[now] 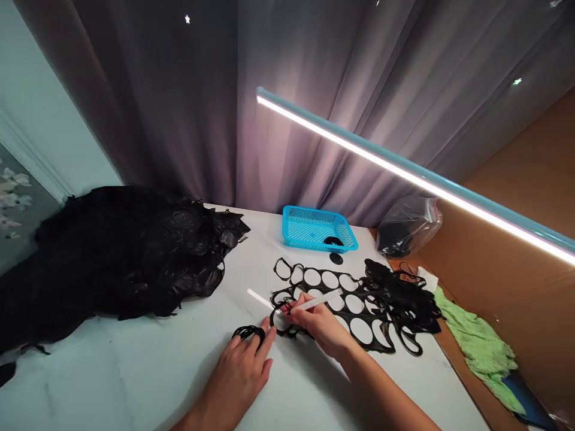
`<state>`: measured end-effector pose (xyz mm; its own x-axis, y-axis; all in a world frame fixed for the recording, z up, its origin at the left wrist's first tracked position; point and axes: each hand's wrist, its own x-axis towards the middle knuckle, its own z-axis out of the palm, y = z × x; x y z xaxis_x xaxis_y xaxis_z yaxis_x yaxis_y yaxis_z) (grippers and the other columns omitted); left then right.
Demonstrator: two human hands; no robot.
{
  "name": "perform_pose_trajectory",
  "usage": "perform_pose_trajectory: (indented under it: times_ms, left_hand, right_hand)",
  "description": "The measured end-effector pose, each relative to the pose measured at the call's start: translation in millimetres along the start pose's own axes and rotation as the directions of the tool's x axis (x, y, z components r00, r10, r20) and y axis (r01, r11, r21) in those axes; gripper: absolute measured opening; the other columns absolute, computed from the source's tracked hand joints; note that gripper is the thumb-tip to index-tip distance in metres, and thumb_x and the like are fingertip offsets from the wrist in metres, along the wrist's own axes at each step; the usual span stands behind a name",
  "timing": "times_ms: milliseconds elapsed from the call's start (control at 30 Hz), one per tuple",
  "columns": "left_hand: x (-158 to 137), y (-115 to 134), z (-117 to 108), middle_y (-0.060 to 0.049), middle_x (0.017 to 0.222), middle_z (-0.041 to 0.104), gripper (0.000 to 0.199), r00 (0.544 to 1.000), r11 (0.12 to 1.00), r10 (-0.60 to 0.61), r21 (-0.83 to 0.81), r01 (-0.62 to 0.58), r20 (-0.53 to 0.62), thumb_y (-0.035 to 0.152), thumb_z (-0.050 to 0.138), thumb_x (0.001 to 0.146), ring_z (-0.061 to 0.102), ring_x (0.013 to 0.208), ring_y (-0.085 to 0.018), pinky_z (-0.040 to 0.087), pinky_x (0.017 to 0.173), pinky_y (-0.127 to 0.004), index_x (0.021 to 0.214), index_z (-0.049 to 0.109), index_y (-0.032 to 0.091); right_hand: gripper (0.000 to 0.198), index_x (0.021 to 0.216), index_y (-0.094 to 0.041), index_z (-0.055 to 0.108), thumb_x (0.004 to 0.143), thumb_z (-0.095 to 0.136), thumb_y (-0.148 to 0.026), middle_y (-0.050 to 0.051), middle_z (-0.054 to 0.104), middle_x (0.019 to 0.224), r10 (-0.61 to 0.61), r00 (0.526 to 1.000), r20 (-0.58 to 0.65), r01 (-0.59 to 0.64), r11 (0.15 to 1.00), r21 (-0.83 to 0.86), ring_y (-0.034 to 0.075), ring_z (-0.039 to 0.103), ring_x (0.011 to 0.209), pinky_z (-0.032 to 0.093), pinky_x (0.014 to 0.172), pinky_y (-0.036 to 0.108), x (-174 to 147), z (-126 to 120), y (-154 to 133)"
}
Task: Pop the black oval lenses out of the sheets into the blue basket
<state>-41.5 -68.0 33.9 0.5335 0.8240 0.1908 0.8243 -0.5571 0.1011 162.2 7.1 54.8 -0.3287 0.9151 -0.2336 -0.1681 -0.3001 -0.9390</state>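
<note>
I had the right hand (321, 328) pinched round a slim white pen-like tool (320, 299), its fingertips low at the near left end of a black sheet full of round holes (345, 313). The left hand (240, 365) lay palm down just left of it, fingers reaching forward, with a bundle of thin black loops (248, 331) about them; whether those were gripped or merely hung there I could not tell. Its forefinger came right beside the sheet's nearest ring, perhaps touching. I took the step in hand to be work on that ring's edge, the left fingers steadying and the right ones doing the fine part; the tool's working end was hidden from me. To my mind the next move called for a light pinch and the ring kept flat, since such thin strips could stretch or tear. Outward to the right, the sheet ran into a tangle of black scraps (399, 299); on the far side sat a blue basket (303, 232) holding a black disc (333, 241), with a second disc (336, 258) on the white table (135, 365) just nearer. A big black heap (135, 251) filled the left.
</note>
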Motion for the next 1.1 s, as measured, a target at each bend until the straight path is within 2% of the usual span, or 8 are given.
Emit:
perform_pose_trajectory:
  times_ms: [100, 233, 367, 567, 867, 967, 1033, 1100]
  left_hand:
    - [1.6, -0.7, 4.2, -0.015, 0.135, 0.057, 0.046, 0.999, 1.000, 0.010, 0.018, -0.011, 0.037, 0.014, 0.040, 0.094, 0.067, 0.086, -0.023, 0.046, 0.079, -0.040, 0.138, 0.051, 0.017]
    - [3.1, 2.2, 7.6, -0.016, 0.135, 0.057, 0.044, 0.999, 0.998, 0.005, 0.057, -0.008, 0.049, 0.012, 0.040, 0.093, 0.067, 0.084, -0.024, 0.046, 0.079, -0.042, 0.134, 0.054, 0.014]
    - [4.8, 4.4, 8.1, -0.017, 0.136, 0.057, 0.044, 0.998, 0.998, -0.018, 0.066, 0.014, 0.057, 0.010, 0.043, 0.090, 0.067, 0.081, -0.022, 0.047, 0.080, -0.041, 0.133, 0.055, 0.014]
    - [6.1, 5.1, 11.8, -0.017, 0.137, 0.055, 0.045, 0.998, 0.996, -0.039, 0.082, 0.035, 0.054, 0.007, 0.045, 0.088, 0.067, 0.086, -0.024, 0.048, 0.082, -0.042, 0.131, 0.056, 0.015]
    - [7.4, 5.1, 10.8, -0.019, 0.135, 0.056, 0.047, 0.997, 0.997, -0.042, 0.066, 0.037, 0.066, 0.005, 0.048, 0.083, 0.067, 0.085, -0.024, 0.050, 0.081, -0.043, 0.129, 0.057, 0.014]
    - [9.2, 5.4, 8.5, -0.019, 0.134, 0.057, 0.048, 0.996, 0.997, -0.042, 0.069, 0.037, 0.076, 0.003, 0.046, 0.083, 0.067, 0.084, -0.024, 0.050, 0.080, -0.042, 0.128, 0.058, 0.014]
    - [9.9, 5.4, 8.3, -0.019, 0.133, 0.058, 0.052, 0.997, 0.997, -0.034, 0.065, 0.029, 0.068, 0.000, 0.044, 0.080, 0.067, 0.081, -0.023, 0.050, 0.079, -0.042, 0.128, 0.058, 0.013]
    - [10.0, 5.4, 9.0, -0.020, 0.132, 0.058, 0.057, 0.998, 0.998, -0.023, 0.067, 0.019, 0.052, -0.003, 0.043, 0.076, 0.067, 0.079, -0.023, 0.050, 0.079, -0.042, 0.129, 0.058, 0.011]
  right_hand:
    - [0.022, 0.069, -0.021, 0.052, 0.076, 0.070, -0.032, 0.005, 0.067, 0.084, -0.086, 0.996, 0.011, 0.087, 0.973, -0.213, 0.023, 0.064, 0.090, 0.050, 0.074, 0.033, -6.2, 3.2, 9.3]
    - [0.015, 0.068, -0.021, 0.050, 0.079, 0.060, -0.023, 0.002, 0.066, 0.082, -0.155, 0.988, 0.017, 0.146, 0.881, -0.450, 0.018, 0.058, 0.077, 0.044, 0.067, 0.027, -10.6, 6.0, 20.3]
    - [0.012, 0.071, -0.020, 0.051, 0.080, 0.059, -0.019, 0.000, 0.061, 0.078, -0.225, 0.974, 0.017, 0.200, 0.828, -0.524, 0.016, 0.053, 0.072, 0.040, 0.065, 0.025, -10.9, 7.1, 31.8]
    - [0.014, 0.071, -0.020, 0.050, 0.083, 0.059, -0.017, -0.002, 0.054, 0.073, -0.315, 0.948, 0.041, 0.267, 0.723, -0.637, 0.014, 0.048, 0.069, 0.036, 0.062, 0.025, -10.3, 7.7, 42.4]
    - [0.016, 0.072, -0.020, 0.048, 0.082, 0.058, -0.011, -0.002, 0.052, 0.074, -0.325, 0.944, 0.050, 0.271, 0.683, -0.678, 0.013, 0.047, 0.068, 0.035, 0.061, 0.024, -11.2, 7.8, 39.1]
    - [0.018, 0.073, -0.021, 0.047, 0.082, 0.056, -0.008, -0.001, 0.054, 0.076, -0.357, 0.931, 0.076, 0.288, 0.591, -0.754, 0.014, 0.049, 0.071, 0.036, 0.062, 0.024, -13.1, 11.9, 44.4]
    - [0.019, 0.073, -0.021, 0.047, 0.082, 0.055, -0.007, 0.001, 0.056, 0.079, -0.387, 0.912, 0.138, 0.324, 0.472, -0.820, 0.017, 0.050, 0.074, 0.039, 0.064, 0.027, -14.9, 17.2, 51.6]
    - [0.016, 0.076, -0.022, 0.049, 0.082, 0.055, -0.008, 0.004, 0.060, 0.083, -0.410, 0.879, 0.244, 0.388, 0.318, -0.865, 0.020, 0.051, 0.076, 0.041, 0.067, 0.030, -15.6, 19.9, 55.5]
